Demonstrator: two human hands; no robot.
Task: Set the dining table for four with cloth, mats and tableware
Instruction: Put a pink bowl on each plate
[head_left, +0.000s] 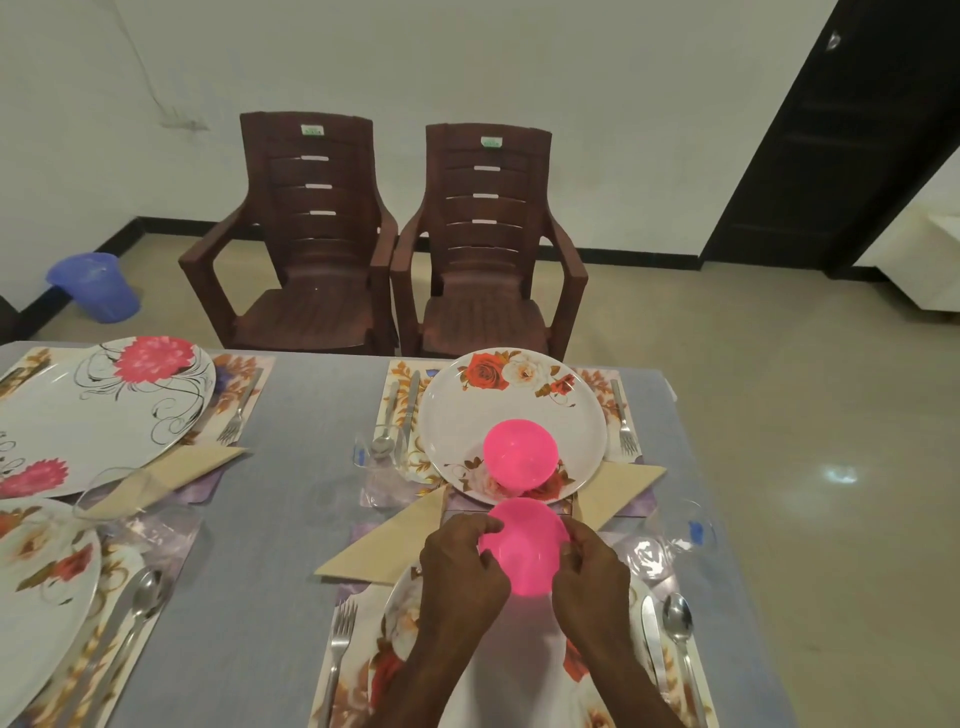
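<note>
Both hands hide most of the near plate (402, 618). The left hand (460, 582) and right hand (592, 577) pinch a pink bowl (524, 553), seemingly empty; another bowl (519, 452) sits on the far plate (452, 410).

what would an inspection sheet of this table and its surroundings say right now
surface: table covered with a grey cloth, floral mats at each place
job's things: far plate holds a pink bowl; second pink bowl held above the near plate; forks, knives, spoons, folded napkins and clear glasses laid out; large flowered platter at left
clutter: nothing seen
hands: left hand and right hand both grip the second bowl
cables: thin wire running down the wall
surroundings: two brown chairs, blue bucket, dark door
</note>
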